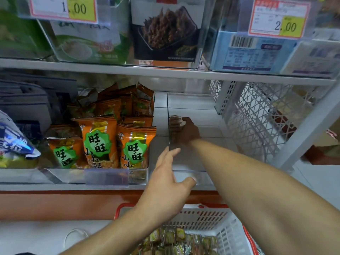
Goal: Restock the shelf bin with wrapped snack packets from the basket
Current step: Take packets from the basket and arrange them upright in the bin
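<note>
White shelf (110,186) carries a clear bin (189,170) at its front edge, beside orange packs (135,146). Deep inside the bin, the right hand (187,130) is shadowed; its grip is unclear. Left hand (165,179), fingers relaxed, touches the bin's front corner. Basket (226,234) below holds packets (176,242), cut off.
</note>
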Motion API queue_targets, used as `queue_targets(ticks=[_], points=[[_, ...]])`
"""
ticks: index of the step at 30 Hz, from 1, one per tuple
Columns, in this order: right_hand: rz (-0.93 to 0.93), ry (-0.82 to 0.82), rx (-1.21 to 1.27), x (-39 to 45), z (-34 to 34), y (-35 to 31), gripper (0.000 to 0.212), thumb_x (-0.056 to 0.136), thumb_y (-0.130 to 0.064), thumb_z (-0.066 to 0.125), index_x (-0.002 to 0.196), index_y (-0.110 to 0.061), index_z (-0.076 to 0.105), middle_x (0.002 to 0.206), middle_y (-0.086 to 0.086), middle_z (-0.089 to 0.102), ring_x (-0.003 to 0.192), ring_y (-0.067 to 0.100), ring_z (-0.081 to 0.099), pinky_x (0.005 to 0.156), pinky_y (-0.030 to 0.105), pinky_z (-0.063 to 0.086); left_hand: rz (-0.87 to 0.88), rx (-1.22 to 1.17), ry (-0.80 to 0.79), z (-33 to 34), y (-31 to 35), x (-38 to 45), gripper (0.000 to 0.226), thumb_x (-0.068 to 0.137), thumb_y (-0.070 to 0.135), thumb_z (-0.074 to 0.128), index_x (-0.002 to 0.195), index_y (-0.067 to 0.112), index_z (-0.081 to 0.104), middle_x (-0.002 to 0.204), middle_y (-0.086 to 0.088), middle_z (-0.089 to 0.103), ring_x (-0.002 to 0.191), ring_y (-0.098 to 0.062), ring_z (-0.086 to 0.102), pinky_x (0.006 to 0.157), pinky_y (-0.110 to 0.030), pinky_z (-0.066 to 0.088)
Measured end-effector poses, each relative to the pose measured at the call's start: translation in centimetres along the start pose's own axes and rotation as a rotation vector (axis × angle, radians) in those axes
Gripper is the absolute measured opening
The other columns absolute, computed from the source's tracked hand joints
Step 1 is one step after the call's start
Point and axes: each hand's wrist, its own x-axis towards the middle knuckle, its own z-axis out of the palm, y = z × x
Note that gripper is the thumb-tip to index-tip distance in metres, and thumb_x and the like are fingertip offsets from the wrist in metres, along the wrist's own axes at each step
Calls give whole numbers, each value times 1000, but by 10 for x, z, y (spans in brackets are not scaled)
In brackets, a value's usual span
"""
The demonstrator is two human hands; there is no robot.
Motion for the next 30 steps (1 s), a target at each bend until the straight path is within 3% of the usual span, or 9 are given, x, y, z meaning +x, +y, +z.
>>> queue_targets(ticks=[7,12,16,18,20,23,24,26,30], points=[[6,-29,-126,3,6,0,49,91,-23,67,137,-12,54,138,15,60,131,34,54,102,29,40,-4,11,-11,-1,-2,1,73,92,33,69,151,47,29,166,27,4,151,-7,23,111,-20,20],[42,-130,-81,2,-8,2,74,90,-16,71,153,-8,33,153,15,44,141,28,44,115,28,30,-2,33,-17,-2,-1,-3,72,93,33,70,151,46,30,166,28,1,152,-9,23,117,-25,23],[1,39,74,-21,-26,-14,52,89,-4,67,139,-12,54,137,11,60,123,24,60,102,28,47,33,71,8,-5,-2,-13,65,92,33,72,146,41,37,161,26,14,143,-6,31,113,-27,31],[-177,250,238,-53,-35,-25,37,88,0,62,121,-15,64,115,2,68,102,16,67,87,19,52,77,98,75,-7,-3,-20,42,89,31,74,121,42,48,138,18,40,122,2,46,99,-26,40],[-483,493,415,-95,-41,-28,29,84,3,58,99,-19,67,92,-6,68,83,7,65,74,13,49,99,155,116,-8,-7,-25,28,86,28,74,95,38,50,103,18,56,90,1,58,78,-36,53],[-811,620,461,-156,-21,-1,29,78,6,56,80,-23,60,79,-6,60,73,10,59,67,21,46,25,340,-46,-5,-26,-23,22,80,26,76,81,28,54,74,7,66,71,-13,64,68,-40,55],[-820,578,432,-172,-7,18,27,77,7,55,76,-20,59,78,-5,58,73,11,57,65,22,45,-35,435,-147,-1,-35,-23,21,79,27,75,80,28,54,75,7,67,74,-16,65,67,-38,53],[-651,414,316,-199,27,68,23,78,5,56,74,-17,58,78,-6,56,73,9,54,66,22,43,-125,681,-345,11,-60,-21,18,81,27,72,83,28,55,88,6,68,81,-20,62,66,-33,46],[-20,-320,-115,-235,84,198,21,89,-6,57,92,-26,64,92,-7,64,89,17,62,79,31,50,-254,871,-614,46,-127,-20,34,89,22,67,121,22,59,128,-6,64,113,-27,61,86,-31,48]])
